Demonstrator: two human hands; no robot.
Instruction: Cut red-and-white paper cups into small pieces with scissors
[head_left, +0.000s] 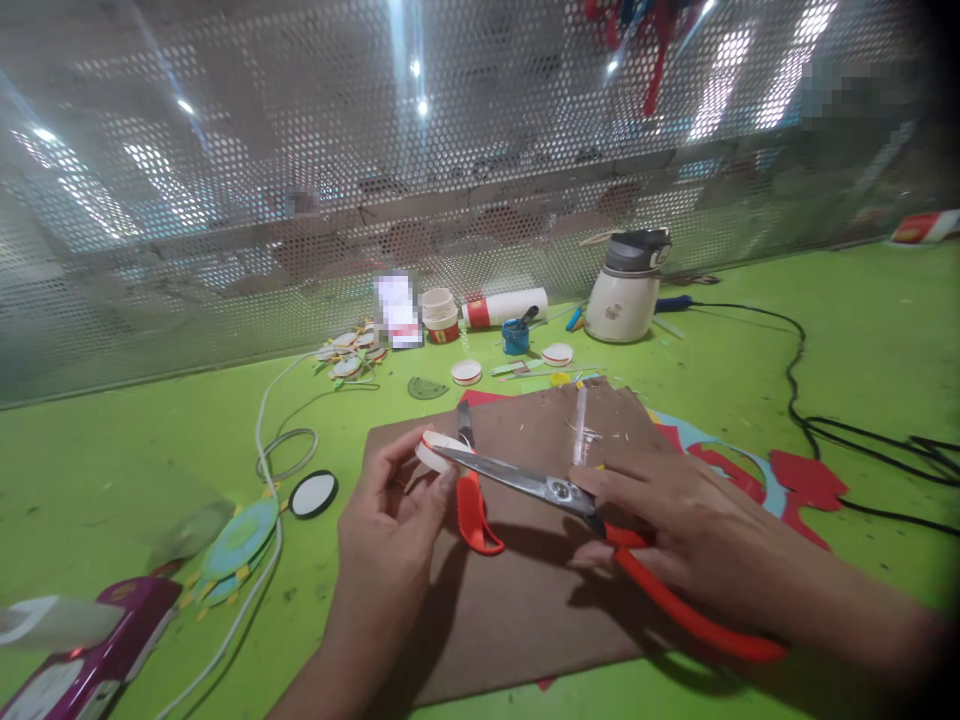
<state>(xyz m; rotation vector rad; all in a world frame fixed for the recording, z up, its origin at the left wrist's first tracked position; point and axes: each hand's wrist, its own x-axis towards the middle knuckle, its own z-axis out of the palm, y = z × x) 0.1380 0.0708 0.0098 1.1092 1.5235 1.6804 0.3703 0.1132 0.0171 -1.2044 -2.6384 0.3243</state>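
Head cam: paper ring at the scissors' blades.
My left hand [390,520] pinches the white paper ring [439,447] over the brown cardboard [517,610]. My right hand [675,520] is clenched round the red handles of the scissors [525,482], blades open at the ring. Ring looks light, thin & easy to crush, so best held gently by its edges. Green table [862,330] is cluttered w/ craft bits, w/ a holed metal screen [225,200] behind.

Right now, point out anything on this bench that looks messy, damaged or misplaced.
Nothing looks spilled or broken, but red paper offcuts stick out from under the brown cardboard, and a black cable lies in tangled loops at the right. The left hand holds a white ring against the scissors in the right hand.
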